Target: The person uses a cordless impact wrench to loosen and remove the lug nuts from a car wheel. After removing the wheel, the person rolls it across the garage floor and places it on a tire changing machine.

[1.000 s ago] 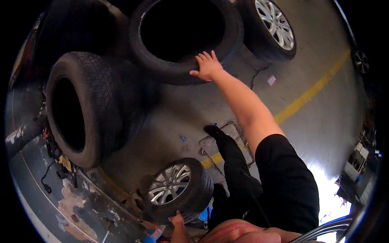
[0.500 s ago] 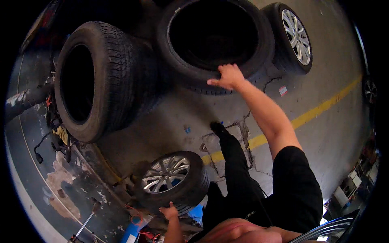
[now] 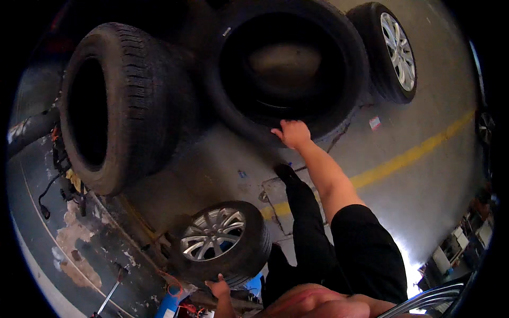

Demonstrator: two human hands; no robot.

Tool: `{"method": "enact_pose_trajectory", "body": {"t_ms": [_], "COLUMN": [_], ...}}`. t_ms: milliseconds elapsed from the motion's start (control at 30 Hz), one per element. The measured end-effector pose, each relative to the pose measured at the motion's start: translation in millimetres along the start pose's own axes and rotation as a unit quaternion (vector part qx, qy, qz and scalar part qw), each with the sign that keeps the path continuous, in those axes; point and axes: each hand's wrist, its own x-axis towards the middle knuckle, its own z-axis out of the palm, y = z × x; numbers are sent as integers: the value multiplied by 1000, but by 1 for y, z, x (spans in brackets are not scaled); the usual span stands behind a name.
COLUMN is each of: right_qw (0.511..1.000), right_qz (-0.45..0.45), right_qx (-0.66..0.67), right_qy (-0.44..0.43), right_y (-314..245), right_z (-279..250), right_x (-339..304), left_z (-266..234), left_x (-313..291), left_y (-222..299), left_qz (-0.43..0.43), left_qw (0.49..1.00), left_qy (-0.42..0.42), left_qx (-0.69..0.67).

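My right hand is closed over the near edge of a large black tire, its fingers hooked at the inner rim. This tire has no wheel in it and is tilted; a lighter patch shows through its opening. At the lower left, my left hand is against the near side of a tire-mounted wheel with silver spokes. Its thumb and a finger show apart on the black rubber, and the rest of its fingers are hard to see. The wheel lies tilted, spoked face up, beside my legs.
Another bare tire stands upright at the left, dark tires behind it. A silver-spoked wheel stands at the far right. A scuffed wall base, a black cable and a blue cylinder line the left. A yellow line crosses the floor.
My right hand and the near edge of the large tire have come closer to me, and the tire's opening now shows a lighter patch. My left hand stays at the spoked wheel.
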Motion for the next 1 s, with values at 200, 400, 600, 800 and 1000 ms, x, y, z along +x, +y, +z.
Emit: {"method": "enact_pose_trajectory", "body": {"t_ms": [200, 400, 600, 800, 1000], "right_qw": [999, 999, 1000, 1000, 1000], "right_qz": [-31, -18, -12, -10, -18], "right_qx": [-6, -3, 13, -3, -6], "right_qy": [20, 29, 23, -13, -1], "right_y": [8, 14, 11, 9, 13], "right_z": [-14, -2, -1, -22, -15], "right_x": [10, 13, 11, 9, 13], "left_z": [9, 2, 3, 11, 5], "left_x": [3, 4, 3, 7, -11], "left_y": [0, 3, 2, -10, 8], "left_qz": [-13, 6, -4, -11, -10], "left_qw": [1000, 1000, 999, 999, 999], "left_qy": [19, -1, -1, 18, 32], "left_qx": [-7, -29, -48, -43, -41]}}
